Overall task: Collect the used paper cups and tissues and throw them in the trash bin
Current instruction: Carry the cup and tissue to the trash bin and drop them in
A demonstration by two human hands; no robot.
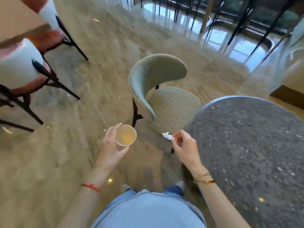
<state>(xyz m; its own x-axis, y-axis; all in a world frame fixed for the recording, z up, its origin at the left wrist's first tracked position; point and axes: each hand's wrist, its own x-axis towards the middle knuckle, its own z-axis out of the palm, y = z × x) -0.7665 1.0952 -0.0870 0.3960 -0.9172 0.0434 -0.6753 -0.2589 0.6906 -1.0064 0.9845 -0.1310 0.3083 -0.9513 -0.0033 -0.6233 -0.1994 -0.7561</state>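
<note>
My left hand grips a white paper cup from the side, held upright over the floor, with its tan inside showing. My right hand pinches a small crumpled white tissue between thumb and fingertips, just left of the round table. Both hands are held out in front of my body at about the same height. No trash bin shows in this view.
A round dark speckled table fills the right side. A grey-green curved-back chair stands straight ahead. Two white-and-orange chairs with black legs and a wooden table edge are at the left. Glossy beige floor lies between them.
</note>
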